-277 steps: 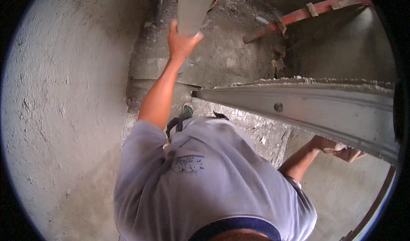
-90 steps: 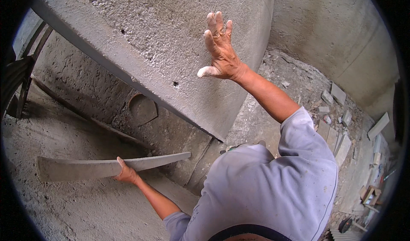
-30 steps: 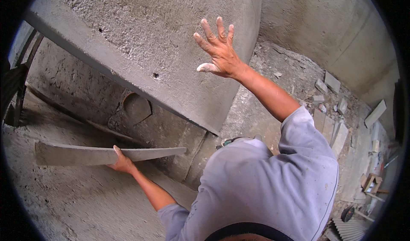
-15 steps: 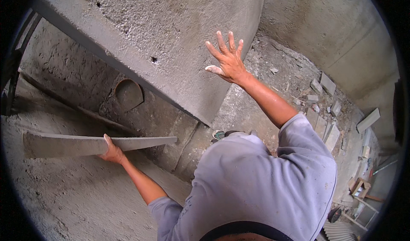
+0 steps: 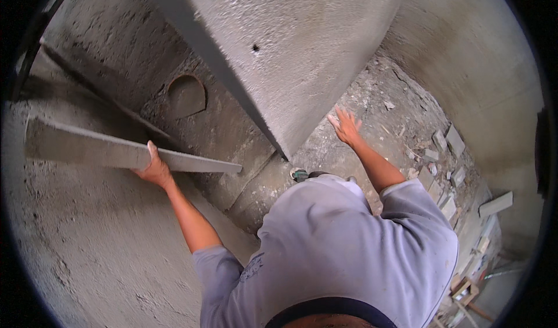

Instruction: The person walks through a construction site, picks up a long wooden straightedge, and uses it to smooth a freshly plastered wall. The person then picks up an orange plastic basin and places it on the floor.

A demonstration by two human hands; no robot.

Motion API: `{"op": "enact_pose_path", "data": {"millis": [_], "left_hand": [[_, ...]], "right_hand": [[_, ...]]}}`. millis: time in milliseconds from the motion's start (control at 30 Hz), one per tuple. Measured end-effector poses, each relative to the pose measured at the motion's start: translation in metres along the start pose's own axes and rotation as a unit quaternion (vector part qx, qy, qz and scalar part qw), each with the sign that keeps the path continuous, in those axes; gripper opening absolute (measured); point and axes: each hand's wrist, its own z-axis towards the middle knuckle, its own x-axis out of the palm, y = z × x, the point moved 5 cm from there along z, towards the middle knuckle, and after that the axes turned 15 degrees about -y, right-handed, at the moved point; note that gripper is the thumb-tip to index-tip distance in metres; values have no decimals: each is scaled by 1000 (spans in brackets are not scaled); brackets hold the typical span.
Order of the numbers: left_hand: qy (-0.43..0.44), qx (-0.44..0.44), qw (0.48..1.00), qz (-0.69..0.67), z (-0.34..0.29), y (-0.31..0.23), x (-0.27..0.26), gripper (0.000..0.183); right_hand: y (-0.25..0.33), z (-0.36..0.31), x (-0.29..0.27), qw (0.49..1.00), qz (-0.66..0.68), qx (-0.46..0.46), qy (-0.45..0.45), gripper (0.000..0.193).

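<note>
My left hand (image 5: 156,168) is closed round a long, straight grey board (image 5: 81,145), like a plasterer's straightedge, with its thumb over the upper edge. The board is smeared with cement and narrows away from me toward the floor. Whether its far end touches the floor I cannot tell. To the right of a rough plastered wall (image 5: 308,49), my right hand (image 5: 347,127) is open with the fingers apart, holding nothing. It is close to the wall's right-hand side; contact cannot be made out.
A round-topped, rimmed shape (image 5: 187,97) lies beyond the board. Broken tile pieces (image 5: 455,141) and rubble litter the floor at right, along another plastered wall (image 5: 482,66). A small wooden frame (image 5: 465,290) is at lower right. Another rough wall (image 5: 99,229) rises at left.
My right hand has come down and nearer, from in front of the wall face to its right side. My left hand still grips the board, which now slants more; the view has shifted.
</note>
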Motion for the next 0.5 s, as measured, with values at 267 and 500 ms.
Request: {"op": "enact_pose_path", "data": {"millis": [267,500], "left_hand": [[-21,31,999,17,-6,-25,3,72],[-6,-5,1000,-22,-7,-14,9,69]], "right_hand": [[-185,-85,114,971,-44,140,188,86],[-197,-93,140,979,-6,117,165,83]]}}
